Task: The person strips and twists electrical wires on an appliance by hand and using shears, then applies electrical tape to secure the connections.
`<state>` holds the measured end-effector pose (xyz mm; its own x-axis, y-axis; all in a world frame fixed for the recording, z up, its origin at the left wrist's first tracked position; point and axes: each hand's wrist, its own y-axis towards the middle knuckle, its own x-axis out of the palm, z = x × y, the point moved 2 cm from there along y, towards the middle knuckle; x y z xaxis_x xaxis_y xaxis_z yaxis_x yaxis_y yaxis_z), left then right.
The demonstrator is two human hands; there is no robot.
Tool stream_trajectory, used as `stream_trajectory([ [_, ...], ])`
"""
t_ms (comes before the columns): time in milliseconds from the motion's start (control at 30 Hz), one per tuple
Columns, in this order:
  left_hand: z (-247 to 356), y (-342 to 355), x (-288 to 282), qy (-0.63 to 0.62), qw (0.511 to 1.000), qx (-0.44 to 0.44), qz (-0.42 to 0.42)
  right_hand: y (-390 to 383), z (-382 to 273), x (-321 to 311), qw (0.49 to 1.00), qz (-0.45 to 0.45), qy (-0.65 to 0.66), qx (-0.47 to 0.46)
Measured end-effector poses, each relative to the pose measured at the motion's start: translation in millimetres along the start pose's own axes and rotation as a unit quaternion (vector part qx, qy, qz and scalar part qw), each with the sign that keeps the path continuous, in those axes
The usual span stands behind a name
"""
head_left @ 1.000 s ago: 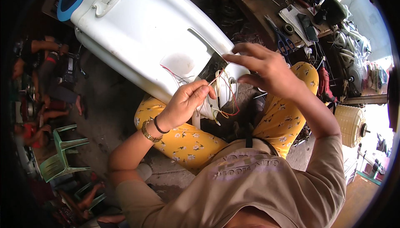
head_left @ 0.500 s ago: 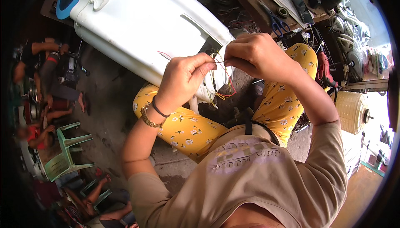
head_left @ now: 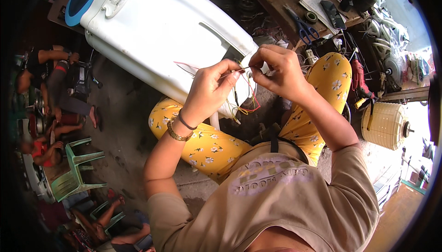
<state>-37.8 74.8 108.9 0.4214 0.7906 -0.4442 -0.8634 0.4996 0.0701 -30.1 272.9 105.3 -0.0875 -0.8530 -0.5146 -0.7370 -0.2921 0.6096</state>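
A dark thin wire [head_left: 245, 69] stretches between my two hands, over the open end of a white plastic appliance body [head_left: 152, 26]. My left hand [head_left: 212, 85] pinches it between thumb and forefinger. On its other side, my right hand [head_left: 277, 70] is closed with thumb and forefinger together at the wire's end. Red and yellow wires [head_left: 246, 109] hang in loops just below my hands. A thin red wire [head_left: 184, 63] lies against the white body left of my left hand. The exact fingertip contact is too small to make out.
At the upper right a wooden workbench [head_left: 281, 3] bears blue-handled scissors [head_left: 306, 31], a tape roll [head_left: 311, 17] and a phone [head_left: 332, 13]. A red power drill [head_left: 359, 79] hangs by my right knee. Green plastic chairs [head_left: 76, 173] and seated people are at the left.
My right hand has turned slightly and its fingers have shifted, now a little lower. The left hand has moved slightly right and keeps its pinch. The view has shifted a little.
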Motion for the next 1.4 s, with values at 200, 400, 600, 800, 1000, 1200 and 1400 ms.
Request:
stream_trajectory([
  [200, 2, 9, 6, 0.035, 0.999, 0.004, -0.005, -1, 14, 2, 0.993, 0.024, -0.113, 0.021],
  [400, -13, 12, -11, -0.036, 0.999, 0.003, 0.017, -71, 83, 3, 0.94, -0.096, 0.002, 0.327],
  [600, -28, 50, -14, -0.058, 0.997, 0.053, 0.012, -169, 67, 82, 0.884, -0.193, 0.092, 0.417],
  [800, -45, 68, -4, 0.023, 0.998, 0.06, -0.021, -141, 36, 60, 0.92, -0.101, 0.013, 0.379],
  [1000, -67, 67, 13, 0.026, 0.999, 0.042, -0.024, -66, 22, 13, 0.989, -0.019, -0.115, 0.094],
  [1200, -56, 60, 13, 0.079, 0.995, 0.057, 0.013, -30, 38, 21, 0.989, 0.033, -0.09, 0.112],
  [1400, -59, 53, 12, 0.04, 0.998, 0.038, 0.008, -25, 48, 28, 0.982, 0.047, -0.086, 0.161],
])
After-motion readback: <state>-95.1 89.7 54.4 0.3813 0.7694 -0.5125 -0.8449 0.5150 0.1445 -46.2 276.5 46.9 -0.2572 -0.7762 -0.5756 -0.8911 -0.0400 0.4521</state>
